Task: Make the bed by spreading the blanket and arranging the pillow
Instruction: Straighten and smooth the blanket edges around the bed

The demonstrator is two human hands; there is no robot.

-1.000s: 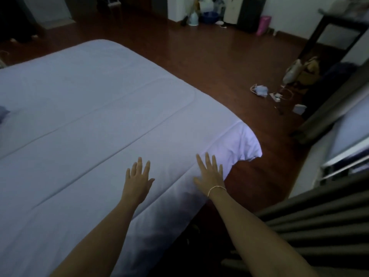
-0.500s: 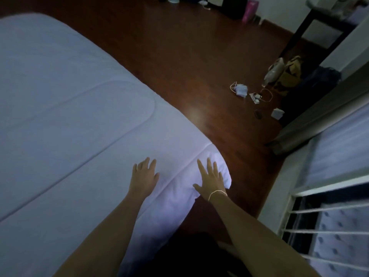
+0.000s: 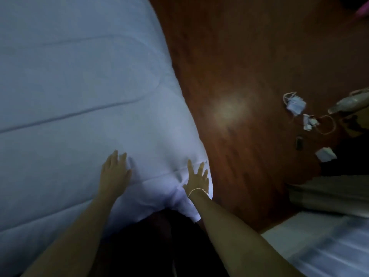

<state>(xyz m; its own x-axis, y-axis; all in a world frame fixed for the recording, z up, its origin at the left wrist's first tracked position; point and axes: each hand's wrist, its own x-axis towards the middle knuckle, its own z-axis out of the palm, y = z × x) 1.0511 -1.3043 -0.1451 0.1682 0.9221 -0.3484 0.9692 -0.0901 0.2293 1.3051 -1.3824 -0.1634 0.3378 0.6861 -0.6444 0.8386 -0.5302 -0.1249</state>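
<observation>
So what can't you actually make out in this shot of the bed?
- Pillow: none in the head view; the frame's left and top edges cut the blanket off.
- Left hand fingertips: motion-blurred.
- Floor clutter right of the bed: small, smeared.
- Under the blanket's hanging corner: dark shadow.

We are in a dim home bedroom: a bed [image 3: 60,206] under a pale quilted blanket [image 3: 79,86] fills the left, beside a dark reddish wooden floor [image 3: 229,56]. Face masks [image 3: 296,103], a cable [image 3: 327,124] and small clutter lie scattered on that floor at right.
</observation>
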